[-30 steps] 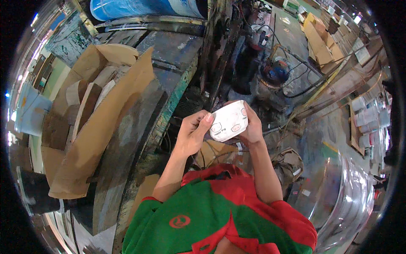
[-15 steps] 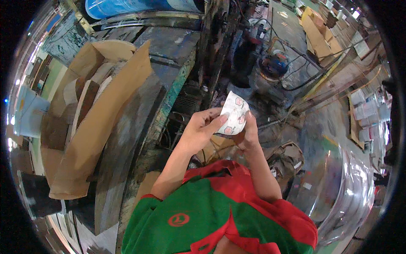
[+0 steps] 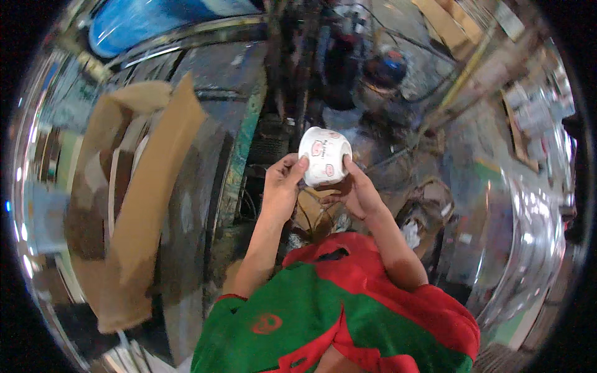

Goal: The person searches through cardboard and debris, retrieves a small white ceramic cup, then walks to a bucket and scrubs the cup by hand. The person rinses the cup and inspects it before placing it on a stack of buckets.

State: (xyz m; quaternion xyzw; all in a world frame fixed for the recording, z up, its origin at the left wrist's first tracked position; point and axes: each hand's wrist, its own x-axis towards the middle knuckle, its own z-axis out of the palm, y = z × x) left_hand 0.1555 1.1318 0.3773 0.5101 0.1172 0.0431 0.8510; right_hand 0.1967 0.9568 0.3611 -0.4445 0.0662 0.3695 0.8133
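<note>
nearest to my view is the red-and-green cloth shirt (image 3: 373, 311), with two bare forearms reaching up from it. past them, the left hand (image 3: 283, 188) is partly closed, its thumb laid on the near left side of a white, round-sided bowl (image 3: 325, 155) printed with pink cartoon faces; i can't tell its material. the fingers behind it are partly hidden. the right hand (image 3: 359, 191) curves loosely at the other side, thumb by the edge and fingers under or behind, too blurred for me to judge their pressure. the bowl is held between the two, up in the air and tilted.

from here i'd worry about a drop: a light thumb hold on a curved, smooth-looking side could slip if either hand let go early, and a hard squeeze might dent the wall if it's thin. grime on the fingers could mark the white.

beyond, to the left, a long open brown cardboard box (image 3: 155, 193) lies on a dark, paint-stained counter (image 3: 221, 137). farther off i see a dark round pot with blue inside (image 3: 388, 68) and a big blue cylinder (image 3: 149, 25).
</note>
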